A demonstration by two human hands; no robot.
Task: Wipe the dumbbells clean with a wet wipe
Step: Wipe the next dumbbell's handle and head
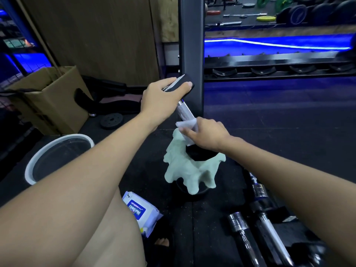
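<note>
1. Head view, hands: left hand point(163, 97) is stretched forward, fingers and thumb curled over the upper black end weight of the tilted dumbbell with knurled silver handle point(185, 111), holding it propped up.
2. Right hand point(207, 134) sits lower on the same handle, fingers curled round the bar with the white wet wipe point(186, 124) pinched between hand and metal.
3. Dumbbell: stands tilted on the black rubber floor mat point(269, 135), top end leaning away from the person, just in front of a black upright rack post point(190, 45). Handle above the wipe is bare and shiny.
4. Lower end weight is half hidden under a crumpled pale green cloth point(189, 170) draped around it.
5. Rest: blue-and-white wet wipe packet point(140, 211) lies on the mat near the person's leg; white round plastic bucket point(57, 157) at the left; chrome bars point(260, 191) lie on the mat at the right; brown cardboard box point(50, 97) far left.
</note>
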